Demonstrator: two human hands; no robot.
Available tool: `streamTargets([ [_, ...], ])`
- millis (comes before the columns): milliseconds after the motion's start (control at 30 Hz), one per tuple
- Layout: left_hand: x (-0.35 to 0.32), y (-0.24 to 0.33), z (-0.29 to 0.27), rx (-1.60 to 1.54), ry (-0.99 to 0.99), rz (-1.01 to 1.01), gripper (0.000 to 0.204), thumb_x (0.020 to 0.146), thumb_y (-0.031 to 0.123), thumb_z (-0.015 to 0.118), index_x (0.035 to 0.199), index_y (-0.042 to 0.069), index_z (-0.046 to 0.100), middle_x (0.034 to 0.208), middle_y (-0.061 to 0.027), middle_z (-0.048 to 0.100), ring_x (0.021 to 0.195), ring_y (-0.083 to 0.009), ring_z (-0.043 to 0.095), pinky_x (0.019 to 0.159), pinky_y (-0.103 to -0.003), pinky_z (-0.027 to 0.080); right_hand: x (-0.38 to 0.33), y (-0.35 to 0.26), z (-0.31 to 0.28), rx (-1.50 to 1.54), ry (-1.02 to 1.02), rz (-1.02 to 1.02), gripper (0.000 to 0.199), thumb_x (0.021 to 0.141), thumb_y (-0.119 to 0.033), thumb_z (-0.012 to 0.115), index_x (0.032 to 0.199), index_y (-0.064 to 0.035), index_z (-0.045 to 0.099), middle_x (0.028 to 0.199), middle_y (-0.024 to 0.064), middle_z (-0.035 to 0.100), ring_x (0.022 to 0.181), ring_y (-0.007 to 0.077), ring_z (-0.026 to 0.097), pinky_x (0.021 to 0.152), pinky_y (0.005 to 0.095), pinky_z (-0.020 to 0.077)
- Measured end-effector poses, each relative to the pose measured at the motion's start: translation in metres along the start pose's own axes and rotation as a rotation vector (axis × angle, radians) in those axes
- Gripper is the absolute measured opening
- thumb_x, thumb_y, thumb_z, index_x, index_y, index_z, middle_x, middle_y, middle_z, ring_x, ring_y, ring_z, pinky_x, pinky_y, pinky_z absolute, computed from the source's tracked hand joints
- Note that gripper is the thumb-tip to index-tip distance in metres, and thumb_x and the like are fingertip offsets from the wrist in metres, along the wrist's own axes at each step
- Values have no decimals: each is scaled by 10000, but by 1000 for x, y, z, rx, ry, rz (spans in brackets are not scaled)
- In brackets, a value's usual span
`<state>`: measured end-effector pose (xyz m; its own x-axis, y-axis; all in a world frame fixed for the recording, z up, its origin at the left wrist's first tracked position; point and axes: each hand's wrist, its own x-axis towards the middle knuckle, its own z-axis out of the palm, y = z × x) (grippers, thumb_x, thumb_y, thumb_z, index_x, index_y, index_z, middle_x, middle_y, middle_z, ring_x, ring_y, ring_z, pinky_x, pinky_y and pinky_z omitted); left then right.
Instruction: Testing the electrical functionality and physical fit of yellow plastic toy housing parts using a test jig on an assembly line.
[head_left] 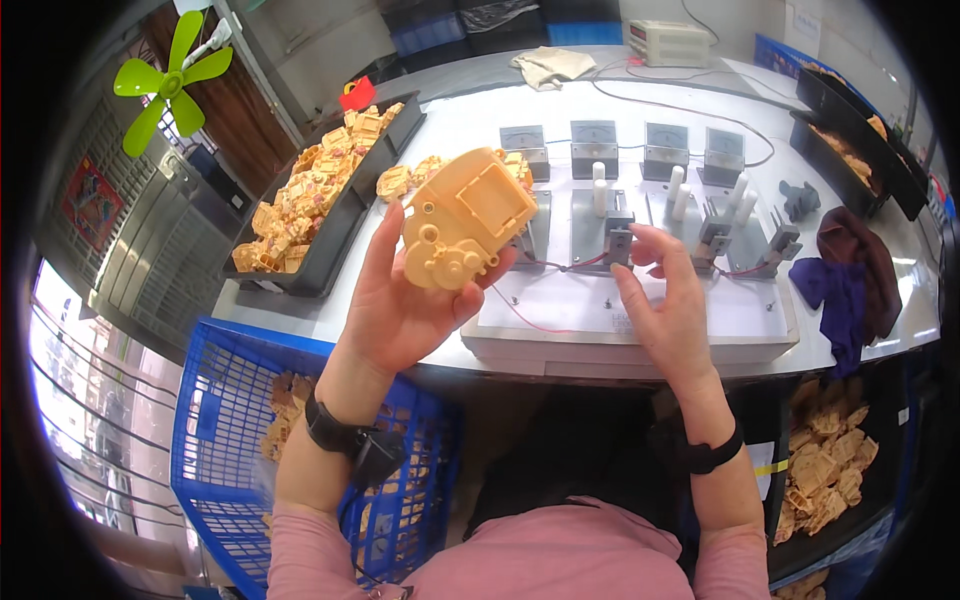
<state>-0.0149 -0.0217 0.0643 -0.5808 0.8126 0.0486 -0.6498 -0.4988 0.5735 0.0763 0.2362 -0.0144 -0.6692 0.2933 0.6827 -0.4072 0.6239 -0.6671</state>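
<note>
My left hand grips a yellow-tan plastic gear housing, raised above the table's near side. The housing has a rectangular recess and a cluster of round gear-like bosses at its lower end. My right hand has its thumb and forefinger apart beside a dark clamp block on the test rig; whether the fingertips touch it I cannot tell. White pegs rise behind that block. Red and dark wires run across the white rig base. Part of another tan piece shows behind the held housing.
A black tray heaped with tan housings stands left. Several panel meters line the rig's back. Blue basket sits lower left; a bin of tan parts is lower right. Purple cloth lies right; a green fan hangs upper left.
</note>
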Motion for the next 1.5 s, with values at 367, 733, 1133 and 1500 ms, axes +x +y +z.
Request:
streamTargets([
  [367,36,15,6,699,132,201,743,934,489,712,1508,132,404,1405,-98,491,1261,-184,496,985,-273,439,4,0,-14,219,-185,58,442,904,-138,730,1321,-66,602,1090,105,654,968,214,632,898,340,513],
  [733,85,38,12,914,156,215,672,945,245,730,1483,27,392,1391,-177,511,1281,-231,546,1071,-311,471,3,0,-18,308,-194,64,351,881,-134,753,1211,-62,657,1005,84,654,866,175,599,823,305,523],
  [1133,152,-5,18,2164,32,585,729,791,121,830,1409,-8,465,1245,-186,611,1178,-269,625,978,-343,541,0,-1,-15,300,-186,96,353,881,-133,755,1212,-60,656,983,72,649,820,149,590,777,294,521],
  [1500,138,-23,14,2239,-182,581,685,779,-45,740,1406,74,491,1238,-155,635,1148,-358,623,979,-404,521,3,-1,-14,228,-198,63,384,870,-80,751,1238,-48,645,996,58,660,864,144,592,808,290,509],
])
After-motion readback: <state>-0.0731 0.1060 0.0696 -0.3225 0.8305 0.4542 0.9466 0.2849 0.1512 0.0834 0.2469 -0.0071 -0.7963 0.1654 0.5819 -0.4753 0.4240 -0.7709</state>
